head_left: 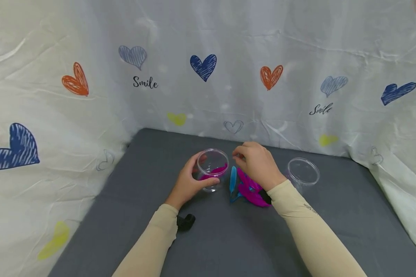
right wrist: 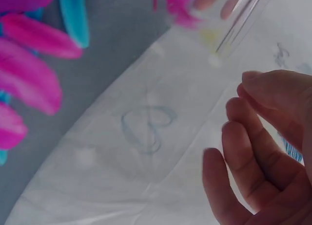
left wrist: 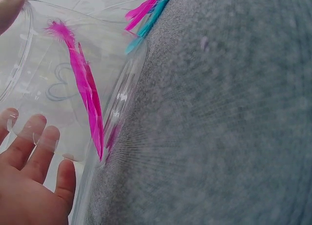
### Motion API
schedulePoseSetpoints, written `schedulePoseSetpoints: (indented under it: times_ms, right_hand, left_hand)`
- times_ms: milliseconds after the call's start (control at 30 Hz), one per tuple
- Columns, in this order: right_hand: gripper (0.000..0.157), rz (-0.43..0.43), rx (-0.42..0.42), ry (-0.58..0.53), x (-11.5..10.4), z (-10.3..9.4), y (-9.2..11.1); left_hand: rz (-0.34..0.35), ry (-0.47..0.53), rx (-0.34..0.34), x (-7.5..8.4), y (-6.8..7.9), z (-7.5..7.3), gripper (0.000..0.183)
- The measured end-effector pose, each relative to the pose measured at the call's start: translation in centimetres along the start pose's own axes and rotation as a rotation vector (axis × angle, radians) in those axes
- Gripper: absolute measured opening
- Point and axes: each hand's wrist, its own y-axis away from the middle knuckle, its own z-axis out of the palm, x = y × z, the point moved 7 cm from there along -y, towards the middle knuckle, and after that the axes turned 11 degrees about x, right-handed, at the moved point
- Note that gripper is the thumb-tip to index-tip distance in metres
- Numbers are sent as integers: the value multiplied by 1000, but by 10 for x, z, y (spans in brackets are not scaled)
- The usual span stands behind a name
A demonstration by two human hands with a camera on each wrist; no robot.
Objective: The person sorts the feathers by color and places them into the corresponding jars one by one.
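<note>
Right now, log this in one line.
left grip: holds clear cup, magenta feather inside | right grip: empty, beside cup | magenta and blue feathers: on table | second clear cup: right of them

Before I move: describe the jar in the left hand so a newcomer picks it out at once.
On the grey table, find the pile of pink and blue feathers. Just left of it, the left hand grips a clear round jar. Unlike the clear container to the right, this one is held and shows a pink feather inside.
</note>
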Motion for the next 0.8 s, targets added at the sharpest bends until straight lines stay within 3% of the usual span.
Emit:
schedulePoseSetpoints:
  times_ms: [333,600,800]
  right_hand:
    - [9,174,3,38,46,-16,52]
    - [4,217,37,96,69,-11,96]
    - [23,305,-17,147,84,-1,121]
  left_hand:
    - [1,9,-7,1,-1,1,101]
    - [4,3,-3,-1,-3,2,98]
    - [-11,-3,-5,-1,-3,6,98]
